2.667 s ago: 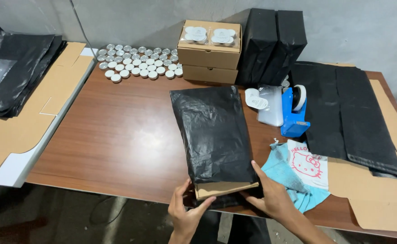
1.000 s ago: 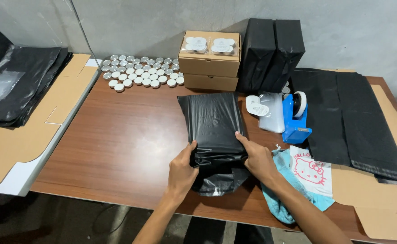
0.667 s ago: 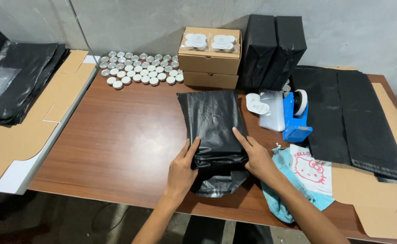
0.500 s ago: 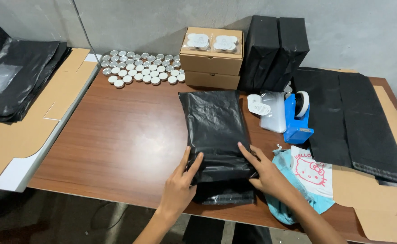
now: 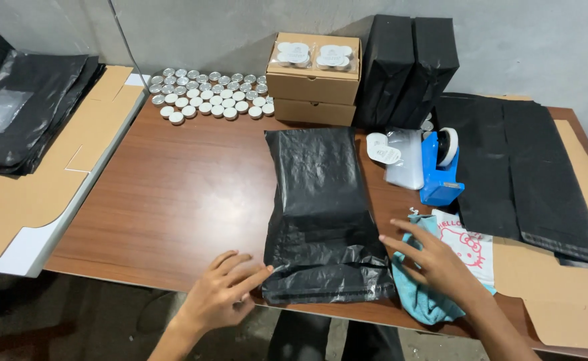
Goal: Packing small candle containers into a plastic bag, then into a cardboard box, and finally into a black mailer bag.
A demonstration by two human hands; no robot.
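We had the big brown wooden table (image 5: 173, 194) under everything. On its right side lay a flat stack of black plastic sheets (image 5: 514, 167) over flattened cardboard (image 5: 561, 267), and off to the left there was more cardboard (image 5: 33, 194) with another black pile (image 5: 33, 107) on it. At the back, two tall black wrapped parcels (image 5: 407, 67) leaned against the wall, right beside stacked brown cardboard boxes (image 5: 314, 83).

The black poly mailer bag (image 5: 320, 214) sat flat in the middle of the table, its bottom end crumpled and close to the near edge (it looked stuffed with something, though we couldn't tell what). Our left hand (image 5: 223, 297) was at the bag's lower left corner, fingers loose and stretched out, fingertips just touching the plastic, gripping nothing. Our right hand (image 5: 437, 257) was just beside the bag's right edge, fingers spread open and released, resting over a light blue cloth (image 5: 427, 301) with a cartoon cat print.

Smaller stuff: a blue tape dispenser (image 5: 441, 170) to the right of the bag, a whitish clear packet (image 5: 401, 157) next to it, and a cluster of little round silver tins (image 5: 207, 93) at the back left.
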